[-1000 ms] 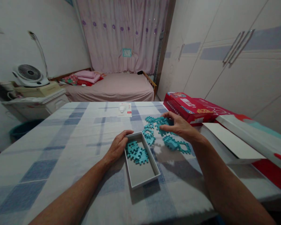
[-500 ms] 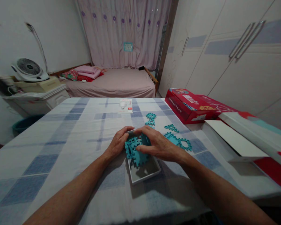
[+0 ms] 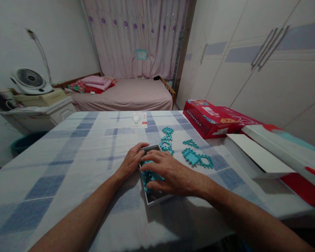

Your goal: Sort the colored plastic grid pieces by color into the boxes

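Observation:
A shallow white box [image 3: 157, 202] with a dark inside stands on the table before me. My left hand [image 3: 132, 157] grips its far left side, thumb at the rim. Inside lie teal interlocking puzzle pieces [image 3: 147, 175] with notched edges, partly hidden by my right hand [image 3: 168, 171]. That hand reaches over the box from the right with its fingers apart, resting on or just above the pieces; whether the fingertips touch them I cannot tell. More teal pieces lie beyond the box: a row [image 3: 167, 140] behind it and a joined group [image 3: 191, 156] to the right.
A blue-and-white checked cloth [image 3: 94, 154] covers the table. Red boxes [image 3: 210, 119] and an opened white carton [image 3: 259, 154] line the right side. A small white printed packet [image 3: 139, 120] lies at the far edge. Behind are a bed [image 3: 131, 94] and a fan [image 3: 30, 80].
My right hand has moved down and toward me over the box, its fingers spreading. The teal pieces sit lower in the box, and its far end shows. My left hand keeps its place.

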